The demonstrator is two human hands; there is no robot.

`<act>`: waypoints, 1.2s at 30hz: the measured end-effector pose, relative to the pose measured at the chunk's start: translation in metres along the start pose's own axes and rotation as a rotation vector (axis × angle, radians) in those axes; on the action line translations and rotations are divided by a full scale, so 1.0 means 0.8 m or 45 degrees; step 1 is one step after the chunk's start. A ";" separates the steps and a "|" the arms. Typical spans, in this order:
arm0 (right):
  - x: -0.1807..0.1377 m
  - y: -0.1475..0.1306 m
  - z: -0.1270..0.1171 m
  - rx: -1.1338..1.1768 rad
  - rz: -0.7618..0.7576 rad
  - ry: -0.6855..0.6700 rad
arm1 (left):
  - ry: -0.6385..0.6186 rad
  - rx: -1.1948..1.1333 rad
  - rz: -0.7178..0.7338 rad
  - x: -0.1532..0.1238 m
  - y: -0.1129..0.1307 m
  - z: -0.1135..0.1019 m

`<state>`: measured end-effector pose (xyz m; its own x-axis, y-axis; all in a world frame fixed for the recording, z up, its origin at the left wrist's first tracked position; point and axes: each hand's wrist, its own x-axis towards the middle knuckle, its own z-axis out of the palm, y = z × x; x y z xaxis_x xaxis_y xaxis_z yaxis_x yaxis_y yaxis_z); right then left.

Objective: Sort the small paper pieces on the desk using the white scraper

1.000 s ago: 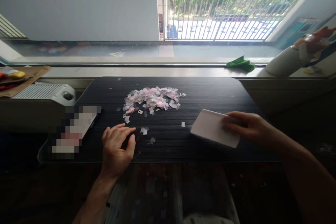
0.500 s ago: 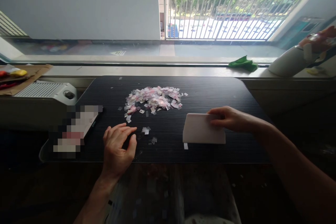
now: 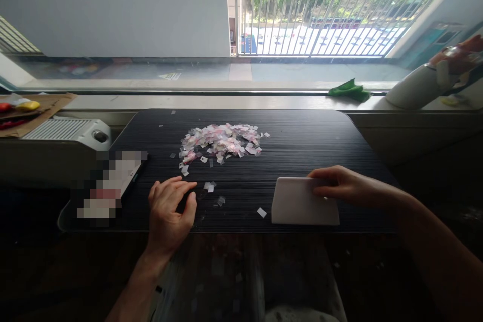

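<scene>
My left hand (image 3: 171, 209) rests at the near left of the dark table, fingers apart and holding nothing. Close to its fingertips lie a few small white and clear scraps (image 3: 210, 187). My right hand (image 3: 339, 182) grips the upper edge of a flat white rectangular slab (image 3: 302, 204), whose exact kind I cannot tell. The slab leans near the table's front edge. Just left of it sits one loose white paper piece (image 3: 261, 213). A heap of small white and pinkish cut pieces (image 3: 226, 141) spreads over the table's far middle.
The black table (image 3: 309, 136) stands against a window sill (image 3: 226, 102). At its left lies a pixelated flat object (image 3: 113, 186), with a white heater (image 3: 71, 128) beyond. On the sill are a green cloth-like item (image 3: 350, 91) and a white jug (image 3: 411, 88).
My right hand has moved right and toward me with the white slab. The loose paper piece that was at the slab's lower edge now lies apart from it, turned. My left hand stays put.
</scene>
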<state>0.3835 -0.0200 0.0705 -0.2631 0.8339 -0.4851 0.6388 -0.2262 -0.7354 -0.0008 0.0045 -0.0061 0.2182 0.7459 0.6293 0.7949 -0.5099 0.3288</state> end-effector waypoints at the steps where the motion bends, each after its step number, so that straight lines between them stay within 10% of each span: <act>1: -0.005 0.001 0.000 0.004 0.004 0.005 | -0.002 0.001 -0.002 0.000 0.000 0.000; 10: 0.013 -0.024 0.011 -0.024 -0.099 0.259 | -0.013 0.005 0.002 0.001 -0.002 0.000; 18: 0.048 -0.045 0.007 -0.154 -0.122 0.070 | -0.010 0.001 -0.013 0.000 0.001 0.000; 36: -0.032 -0.010 0.014 -0.046 -0.004 0.075 | -0.013 0.014 0.020 0.001 0.000 0.000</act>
<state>0.3766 -0.0452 0.0834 -0.2230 0.8631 -0.4532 0.6638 -0.2060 -0.7190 -0.0011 0.0050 -0.0055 0.2363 0.7425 0.6268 0.7975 -0.5167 0.3114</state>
